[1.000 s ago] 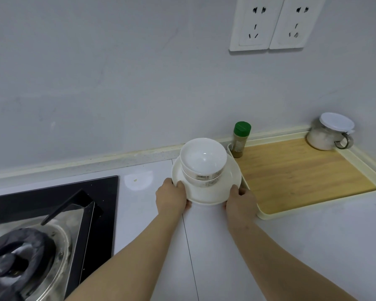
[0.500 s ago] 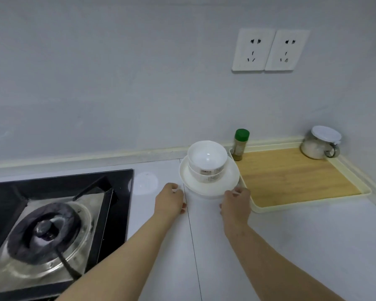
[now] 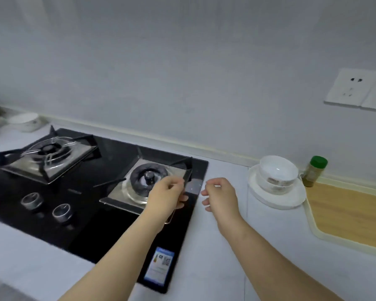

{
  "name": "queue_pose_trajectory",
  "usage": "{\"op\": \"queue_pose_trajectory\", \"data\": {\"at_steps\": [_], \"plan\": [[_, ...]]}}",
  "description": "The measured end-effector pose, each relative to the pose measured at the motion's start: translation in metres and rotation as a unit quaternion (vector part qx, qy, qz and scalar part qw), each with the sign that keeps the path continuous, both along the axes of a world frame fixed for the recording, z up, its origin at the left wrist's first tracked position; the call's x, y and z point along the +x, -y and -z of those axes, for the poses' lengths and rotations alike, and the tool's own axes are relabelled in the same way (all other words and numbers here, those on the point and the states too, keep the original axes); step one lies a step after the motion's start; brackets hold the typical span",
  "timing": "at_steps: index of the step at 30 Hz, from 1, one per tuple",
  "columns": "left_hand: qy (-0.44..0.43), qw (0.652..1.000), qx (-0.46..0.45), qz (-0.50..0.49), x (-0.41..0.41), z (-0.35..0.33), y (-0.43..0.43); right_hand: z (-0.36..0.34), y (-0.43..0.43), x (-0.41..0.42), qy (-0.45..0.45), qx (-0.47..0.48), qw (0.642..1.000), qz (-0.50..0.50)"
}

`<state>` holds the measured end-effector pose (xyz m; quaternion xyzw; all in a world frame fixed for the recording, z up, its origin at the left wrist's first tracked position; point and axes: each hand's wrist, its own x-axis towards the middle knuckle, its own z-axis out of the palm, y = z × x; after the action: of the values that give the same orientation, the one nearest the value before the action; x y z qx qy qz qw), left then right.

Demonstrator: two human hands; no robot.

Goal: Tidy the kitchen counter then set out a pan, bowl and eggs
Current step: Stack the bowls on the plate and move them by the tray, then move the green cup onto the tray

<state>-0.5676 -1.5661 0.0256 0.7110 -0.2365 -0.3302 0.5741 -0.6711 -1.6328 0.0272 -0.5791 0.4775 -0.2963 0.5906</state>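
Two stacked white bowls (image 3: 277,173) stand on a white plate (image 3: 278,198) on the white counter, close to the wall and left of the wooden tray. Both hands are off the stack and hover to its left. My left hand (image 3: 167,197) hangs over the right burner of the black hob, fingers loosely curled, holding nothing. My right hand (image 3: 220,193) floats over the counter between the hob and the plate, fingers loosely curled and empty. No pan or eggs are in view.
A black two-burner gas hob (image 3: 109,192) with two knobs fills the left. A green-capped spice jar (image 3: 314,171) stands by the wall, next to a wooden tray (image 3: 347,211) with a cream rim. Another white bowl (image 3: 25,121) sits far left. Wall sockets (image 3: 352,90) are upper right.
Both hands let go of the plate with the bowls and drew back to the left. The view swung left, bringing the whole hob into sight.
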Motion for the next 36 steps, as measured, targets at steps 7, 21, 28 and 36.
{"op": "queue_pose_trajectory", "data": {"at_steps": [7, 21, 28, 36], "plan": [[0.011, 0.977, -0.001, -0.213, 0.054, -0.011, -0.171, -0.002, -0.134, 0.099, -0.003, -0.021, 0.965, -0.262], [0.007, 0.852, -0.033, -0.523, 0.14, -0.014, -0.518, 0.006, -0.463, 0.264, 0.004, -0.067, 0.838, -0.542], [0.033, 0.796, 0.001, -0.604, 0.194, -0.031, -0.708, -0.006, -0.656, 0.344, -0.015, -0.006, 0.764, -0.645], [0.006, 0.749, 0.002, -0.663, 0.255, -0.02, -0.851, -0.002, -0.803, 0.417, -0.039, 0.023, 0.714, -0.698]]}}
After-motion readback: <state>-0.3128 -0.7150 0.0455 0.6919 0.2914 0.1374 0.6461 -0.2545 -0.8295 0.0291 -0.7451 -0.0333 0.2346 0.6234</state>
